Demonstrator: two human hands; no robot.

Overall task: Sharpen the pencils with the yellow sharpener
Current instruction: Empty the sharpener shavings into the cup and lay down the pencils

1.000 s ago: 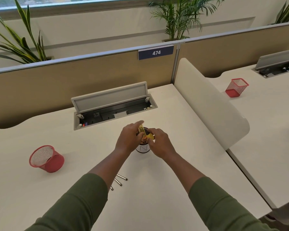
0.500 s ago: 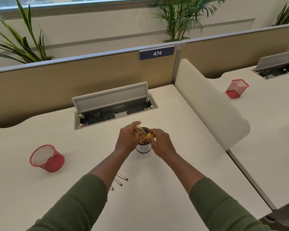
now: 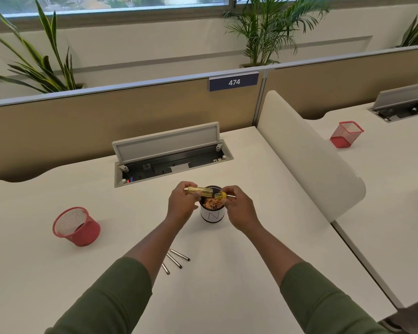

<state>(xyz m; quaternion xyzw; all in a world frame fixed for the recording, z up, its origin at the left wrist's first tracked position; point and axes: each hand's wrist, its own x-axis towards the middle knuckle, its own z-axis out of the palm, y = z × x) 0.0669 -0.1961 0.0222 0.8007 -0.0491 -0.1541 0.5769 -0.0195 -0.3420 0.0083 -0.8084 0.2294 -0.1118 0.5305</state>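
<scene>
Sharpening under way over the shavings cup

At centre, the left hand point(image 3: 181, 204) grips a yellow pencil point(image 3: 199, 191), and the right hand point(image 3: 239, 208) pinches the yellow sharpener point(image 3: 221, 195) on its tip, above the cup point(image 3: 212, 214). Three spare pencils point(image 3: 176, 260) lie at 6 o'clock. Next: likely more twisting, kept over the cup.

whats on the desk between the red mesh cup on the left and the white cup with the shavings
Only the left hand and forearm cross above it; the desk there is bare in the head view.
</scene>
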